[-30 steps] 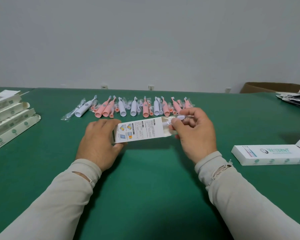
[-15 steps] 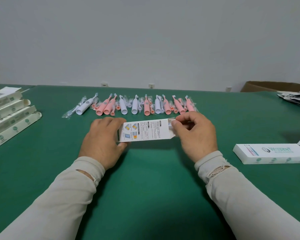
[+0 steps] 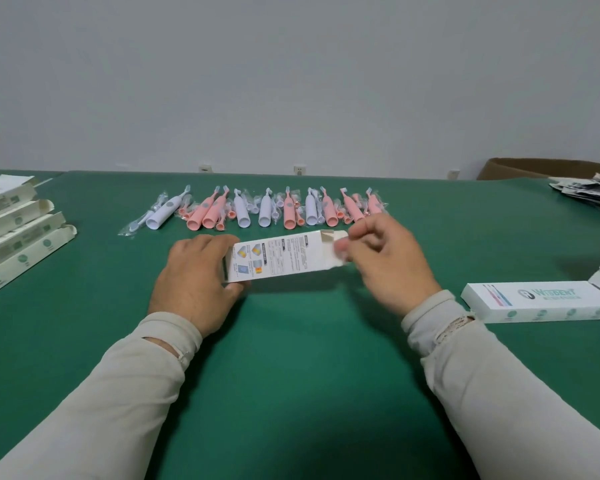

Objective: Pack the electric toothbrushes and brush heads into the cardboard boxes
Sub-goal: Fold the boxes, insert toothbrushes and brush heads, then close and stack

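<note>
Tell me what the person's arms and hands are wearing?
Both arms wear long, pale cream sleeves reaching the wrists. The right sleeve has a frayed, torn cuff; the left sleeve has a small split near its cuff. The left hand and right hand are bare.

The flat table surface point(image 3: 291, 358) is plain dark green. The row of plastic toothbrush handles point(image 3: 264, 211) alternates pink and white (bristle tips pale blue). The held rectangular cardboard box point(image 3: 284, 256) is white with black text and orange, yellow and blue pictures. The long sleeves point(image 3: 118, 393) are plain beige.
</note>
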Demonstrator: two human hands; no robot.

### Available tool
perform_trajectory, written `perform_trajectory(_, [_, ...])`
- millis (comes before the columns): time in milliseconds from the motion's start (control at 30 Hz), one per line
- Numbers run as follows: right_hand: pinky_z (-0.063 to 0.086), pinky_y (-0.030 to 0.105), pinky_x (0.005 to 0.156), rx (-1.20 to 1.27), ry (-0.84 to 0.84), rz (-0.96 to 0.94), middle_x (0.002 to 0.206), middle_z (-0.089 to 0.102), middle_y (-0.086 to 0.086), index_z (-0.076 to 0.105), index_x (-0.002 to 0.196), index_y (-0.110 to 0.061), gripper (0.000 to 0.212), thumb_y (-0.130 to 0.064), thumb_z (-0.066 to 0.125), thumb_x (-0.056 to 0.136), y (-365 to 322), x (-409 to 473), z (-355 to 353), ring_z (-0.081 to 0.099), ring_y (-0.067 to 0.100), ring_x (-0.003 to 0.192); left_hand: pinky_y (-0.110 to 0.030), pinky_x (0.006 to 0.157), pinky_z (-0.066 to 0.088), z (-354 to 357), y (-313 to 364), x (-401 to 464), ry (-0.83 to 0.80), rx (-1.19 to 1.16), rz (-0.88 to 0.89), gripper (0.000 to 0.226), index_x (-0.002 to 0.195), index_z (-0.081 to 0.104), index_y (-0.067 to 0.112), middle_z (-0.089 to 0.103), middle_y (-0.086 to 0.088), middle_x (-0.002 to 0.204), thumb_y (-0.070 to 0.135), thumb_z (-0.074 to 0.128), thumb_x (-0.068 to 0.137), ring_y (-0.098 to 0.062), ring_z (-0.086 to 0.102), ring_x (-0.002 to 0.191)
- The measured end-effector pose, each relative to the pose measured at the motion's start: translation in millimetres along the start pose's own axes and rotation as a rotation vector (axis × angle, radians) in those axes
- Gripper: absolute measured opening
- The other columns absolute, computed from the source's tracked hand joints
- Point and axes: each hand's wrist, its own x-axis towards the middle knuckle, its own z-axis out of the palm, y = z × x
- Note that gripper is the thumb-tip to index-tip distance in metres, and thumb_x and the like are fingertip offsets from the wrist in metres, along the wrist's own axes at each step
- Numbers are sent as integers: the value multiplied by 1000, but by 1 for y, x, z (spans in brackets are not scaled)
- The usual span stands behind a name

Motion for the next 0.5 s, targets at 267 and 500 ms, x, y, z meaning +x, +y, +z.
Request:
perform_trajectory(267, [55,38,90,-1015,-201,315,102,72,-1,71,104,-22,24,-39,61,90,14,13,-47,66,25,94,-42,94,41,-2,-4,2,4,15,-59,52,125,56,30,58,1,121,32,77,78,-28,42,117])
perform_trajectory(500, [47,29,68,-795,-177,203,81,66,-2,63,81,-20,10,-25,69,88,19,12,-37,63,21,78,-42,92,41,-3,-2,1,3,4,-77,53,126,55,32,56,3,122,34,77,79,-26,40,116])
